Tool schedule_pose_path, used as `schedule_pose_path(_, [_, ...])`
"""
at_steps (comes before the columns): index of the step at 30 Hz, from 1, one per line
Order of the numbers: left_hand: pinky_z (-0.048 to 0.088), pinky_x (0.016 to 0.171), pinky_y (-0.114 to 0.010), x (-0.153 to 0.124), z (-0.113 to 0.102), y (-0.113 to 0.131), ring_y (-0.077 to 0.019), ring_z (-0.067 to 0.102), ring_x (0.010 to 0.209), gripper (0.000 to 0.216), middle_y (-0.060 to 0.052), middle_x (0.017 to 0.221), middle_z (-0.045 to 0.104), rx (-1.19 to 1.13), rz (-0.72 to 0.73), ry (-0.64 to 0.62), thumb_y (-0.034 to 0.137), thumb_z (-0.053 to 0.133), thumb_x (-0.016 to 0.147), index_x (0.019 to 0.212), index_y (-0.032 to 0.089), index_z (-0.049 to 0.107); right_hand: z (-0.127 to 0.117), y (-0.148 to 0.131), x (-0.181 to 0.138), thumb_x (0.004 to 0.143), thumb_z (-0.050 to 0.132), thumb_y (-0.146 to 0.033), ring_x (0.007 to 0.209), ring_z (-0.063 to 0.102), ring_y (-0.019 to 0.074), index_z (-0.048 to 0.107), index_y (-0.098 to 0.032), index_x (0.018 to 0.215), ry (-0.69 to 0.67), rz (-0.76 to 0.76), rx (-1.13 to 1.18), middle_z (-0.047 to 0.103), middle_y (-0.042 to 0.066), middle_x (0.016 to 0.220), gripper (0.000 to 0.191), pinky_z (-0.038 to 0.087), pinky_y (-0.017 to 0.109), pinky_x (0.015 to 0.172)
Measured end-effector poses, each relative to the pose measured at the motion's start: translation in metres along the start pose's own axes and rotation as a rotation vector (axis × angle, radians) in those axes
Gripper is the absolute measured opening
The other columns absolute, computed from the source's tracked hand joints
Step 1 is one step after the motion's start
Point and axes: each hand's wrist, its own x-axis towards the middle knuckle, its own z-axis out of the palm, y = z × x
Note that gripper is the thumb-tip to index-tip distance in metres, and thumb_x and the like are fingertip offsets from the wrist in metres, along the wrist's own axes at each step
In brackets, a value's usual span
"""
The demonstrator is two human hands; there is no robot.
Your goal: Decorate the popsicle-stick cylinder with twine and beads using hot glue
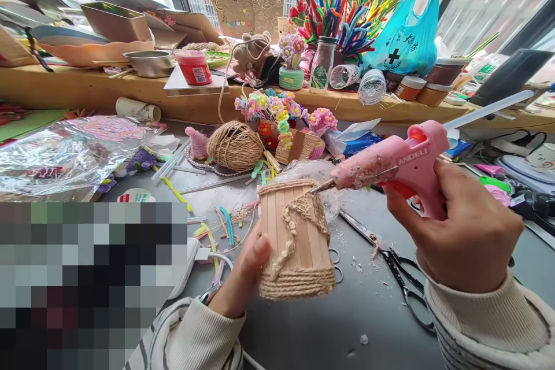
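While the left hand grips the stick-and-twine holder upright over the grey table, the right hand is closed round a pink glue gun, nozzle at the rim's twine trim, seemingly touching. Gluing there calls for a steady tip.

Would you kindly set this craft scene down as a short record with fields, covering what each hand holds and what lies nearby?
Left hand: holds the stick cup upright, thumb on its front.
Right hand: grips the pink glue gun, nozzle at the cup's top rim; contact unclear.
Cup: flat wooden sticks, twine bands at top and bottom, braided trim across the front.
Nearby: scissors on the grey table right of the cup; ball of twine behind it.
Ledge: pipe-cleaner flowers.
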Motion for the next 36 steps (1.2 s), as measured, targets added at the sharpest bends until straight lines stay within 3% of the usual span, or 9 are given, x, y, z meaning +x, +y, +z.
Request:
schedule_pose_path(4, [0.044, 0.095, -0.045, 0.0012, -0.0035, -0.0015, -0.0329, 0.053, 0.116, 0.055, -0.008, 0.107, 0.067, 0.031, 0.004, -0.045, 0.048, 0.065, 0.068, 0.115, 0.023, 0.058, -0.0024, 0.0013, -0.0038, 0.077, 0.061, -0.041, 0.073, 0.066, 0.0193, 0.062, -0.006, 0.090, -0.045, 0.032, 0.025, 0.069, 0.012, 0.081, 0.037, 0.041, 0.025, 0.047])
schedule_pose_path(13, [0.045, 0.093, -0.046, 0.0028, -0.0023, -0.0006, -0.0350, 0.052, 0.117, 0.062, -0.010, 0.107, 0.068, 0.037, -0.006, -0.036, 0.048, 0.063, 0.068, 0.124, 0.023, 0.053, -0.0023, 0.0014, -0.0012, 0.076, 0.063, -0.040, 0.073, 0.068, 0.0225, 0.064, 0.001, 0.090, -0.011, 0.008, 0.031, 0.070, 0.017, 0.079, 0.043, 0.051, 0.026, 0.061])
schedule_pose_path(19, [0.043, 0.096, -0.048, 0.0031, 0.0020, 0.0017, -0.0345, 0.054, 0.115, 0.063, -0.009, 0.098, 0.070, 0.039, 0.004, -0.039, 0.050, 0.064, 0.066, 0.123, 0.024, 0.054, -0.0044, 0.0020, -0.0013, 0.078, 0.061, -0.040, 0.072, 0.068, 0.0213, 0.063, -0.003, 0.094, -0.017, 0.015, 0.021, 0.070, 0.014, 0.079, 0.040, 0.052, 0.027, 0.061])
schedule_pose_path(28, [0.040, 0.099, -0.046, 0.0034, -0.0015, -0.0001, -0.0331, 0.053, 0.116, 0.064, -0.008, 0.106, 0.068, 0.012, -0.010, -0.089, 0.049, 0.064, 0.068, 0.126, 0.025, 0.051, -0.0039, 0.0021, -0.0018, 0.078, 0.061, -0.040, 0.073, 0.068, 0.0223, 0.062, -0.003, 0.094, -0.020, 0.007, 0.028, 0.070, 0.016, 0.081, 0.041, 0.052, 0.028, 0.062])
schedule_pose_path(36, [0.040, 0.100, -0.045, 0.0017, 0.0008, 0.0007, -0.0324, 0.053, 0.117, 0.061, -0.007, 0.101, 0.069, -0.003, -0.007, -0.042, 0.048, 0.066, 0.067, 0.123, 0.025, 0.055, -0.0034, 0.0014, -0.0019, 0.077, 0.061, -0.040, 0.072, 0.067, 0.0205, 0.061, -0.009, 0.094, -0.025, 0.008, 0.035, 0.070, 0.012, 0.081, 0.036, 0.049, 0.027, 0.057])
